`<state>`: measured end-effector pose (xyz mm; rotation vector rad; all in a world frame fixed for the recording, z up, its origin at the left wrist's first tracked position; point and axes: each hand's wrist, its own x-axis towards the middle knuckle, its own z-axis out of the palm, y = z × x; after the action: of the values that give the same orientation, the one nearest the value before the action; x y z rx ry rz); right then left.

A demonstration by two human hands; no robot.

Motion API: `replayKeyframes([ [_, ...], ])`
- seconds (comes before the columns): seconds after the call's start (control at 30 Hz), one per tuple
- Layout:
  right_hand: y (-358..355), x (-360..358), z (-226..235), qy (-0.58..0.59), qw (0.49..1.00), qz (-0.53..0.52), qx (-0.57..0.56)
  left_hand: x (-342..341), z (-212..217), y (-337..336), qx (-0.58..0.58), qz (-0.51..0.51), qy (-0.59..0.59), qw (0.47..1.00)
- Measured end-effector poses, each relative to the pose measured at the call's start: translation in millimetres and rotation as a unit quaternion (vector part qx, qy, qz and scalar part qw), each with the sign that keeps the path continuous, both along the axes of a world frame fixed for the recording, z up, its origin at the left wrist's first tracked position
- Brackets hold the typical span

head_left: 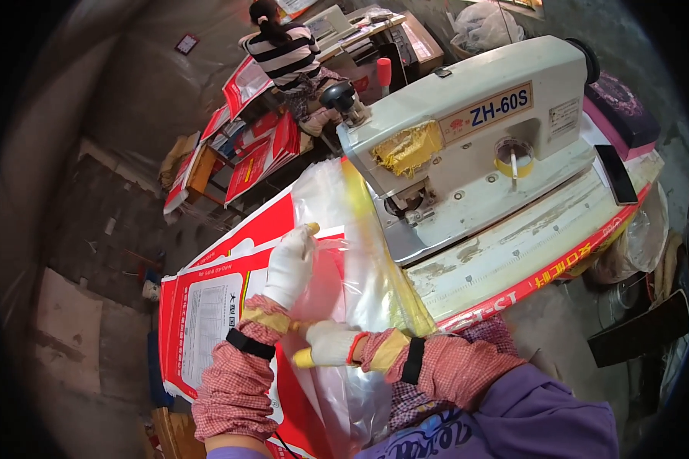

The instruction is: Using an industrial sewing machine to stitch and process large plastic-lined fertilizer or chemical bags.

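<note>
My left hand (289,268), in a white glove with yellow fingertips, is closed at the edge of the clear plastic liner (367,268), over a stack of red and white printed bags (222,314). My right hand (331,346), gloved the same way, lies lower, over the clear film near my left wrist. Its yellow thumb tip stands apart from its fingers, which are slightly blurred. The liner's far end reaches the front of a large grey-white sewing machine (475,138). Whether film is caught between my right fingers is hard to see.
The machine stands on a worn, pale work table (513,252) with a red printed front edge. A black phone (615,174) lies at its right. Further back, a person in a striped top (283,57) sits by racks of red bags (264,157). A dark board (639,329) juts out at right.
</note>
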<state>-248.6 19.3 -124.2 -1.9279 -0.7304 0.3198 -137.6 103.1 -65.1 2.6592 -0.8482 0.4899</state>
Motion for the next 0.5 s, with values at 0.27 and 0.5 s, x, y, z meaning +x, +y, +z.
replayKeyframes([
  [0.27,25.3,53.1,-7.7,0.382,0.877,-0.117,0.266,-40.1,15.3,-8.6,-0.181,0.065,0.234,0.953],
  [0.5,47.9,90.8,-50.3,0.459,0.76,0.087,0.452,-47.7,31.0,13.9,-0.264,0.089,0.224,0.934],
])
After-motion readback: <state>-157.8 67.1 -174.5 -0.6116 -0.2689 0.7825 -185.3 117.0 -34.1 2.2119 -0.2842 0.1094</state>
